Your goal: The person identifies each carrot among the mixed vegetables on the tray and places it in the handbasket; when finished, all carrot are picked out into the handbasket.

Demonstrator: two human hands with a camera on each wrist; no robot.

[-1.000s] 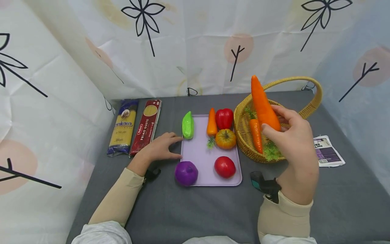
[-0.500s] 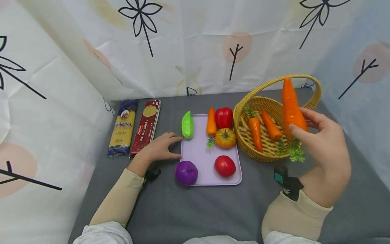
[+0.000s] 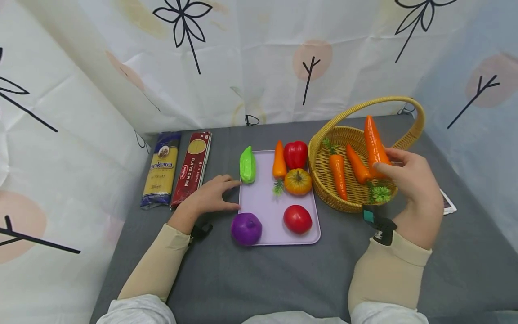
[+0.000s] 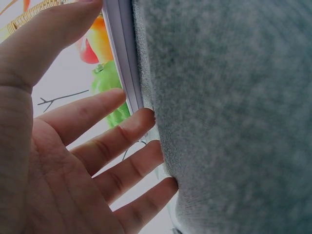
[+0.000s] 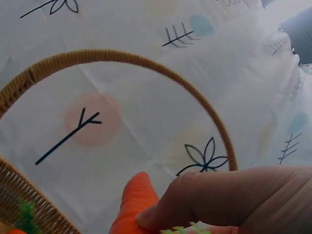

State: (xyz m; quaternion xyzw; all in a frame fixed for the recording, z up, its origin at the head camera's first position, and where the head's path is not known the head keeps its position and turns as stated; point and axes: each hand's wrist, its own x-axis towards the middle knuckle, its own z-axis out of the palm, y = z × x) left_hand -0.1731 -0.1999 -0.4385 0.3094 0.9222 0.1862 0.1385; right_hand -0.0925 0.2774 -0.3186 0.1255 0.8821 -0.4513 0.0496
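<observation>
An orange carrot (image 3: 374, 146) is pinched between the thumb and fingers of my right hand (image 3: 414, 175), tip up, over the right side of the wicker basket (image 3: 351, 206). Green leaves (image 3: 381, 194) show below that hand. Two more carrots lie inside the basket, a left carrot (image 3: 337, 175) and a middle carrot (image 3: 358, 164). My left hand (image 3: 210, 195) rests at the left edge of the lilac tray (image 3: 265, 195), its fingers spread and holding nothing. Nearby on the tray are a green pepper-like vegetable (image 3: 247, 165) and a purple round vegetable (image 3: 246, 229).
The tray also bears a small carrot (image 3: 279, 160), a red bell pepper (image 3: 296, 155), a small pumpkin (image 3: 298, 182) and a tomato (image 3: 297, 219). Two spaghetti packs, one yellow-blue (image 3: 162, 170) and one red (image 3: 192, 168), lie left. A white packet (image 3: 448, 203) is partly hidden behind the right wrist.
My right hand with the carrot swung right of the basket, then came back left and lower over it. The middle carrot in the basket came into sight. My left hand stayed put.
</observation>
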